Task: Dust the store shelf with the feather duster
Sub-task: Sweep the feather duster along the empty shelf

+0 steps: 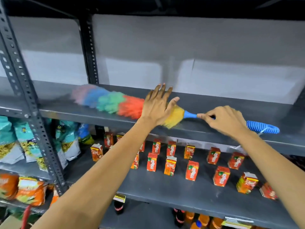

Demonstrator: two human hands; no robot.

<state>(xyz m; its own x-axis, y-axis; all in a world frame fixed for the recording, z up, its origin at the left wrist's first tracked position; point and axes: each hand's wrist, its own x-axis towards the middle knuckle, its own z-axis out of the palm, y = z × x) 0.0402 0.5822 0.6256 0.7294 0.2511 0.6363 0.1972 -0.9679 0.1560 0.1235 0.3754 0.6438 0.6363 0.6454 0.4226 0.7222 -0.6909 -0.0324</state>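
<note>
The shelf (214,103) looks like painted grey metal with a smooth, dull sheen, and its perforated upright (24,90) shows the same matt dark coating. The feather duster (115,103) has a soft, fluffy head of fine synthetic-looking fibres, blurred at the far end; its blue handle (262,127) appears to be smooth plastic with a ribbed grip. Below, the juice cartons (191,170) look like printed coated card with a slight gloss, and the snack bags (28,146) appear to be shiny plastic film.

Multicoloured feather duster (115,103) with blue handle lies on grey shelf (231,103).
</note>
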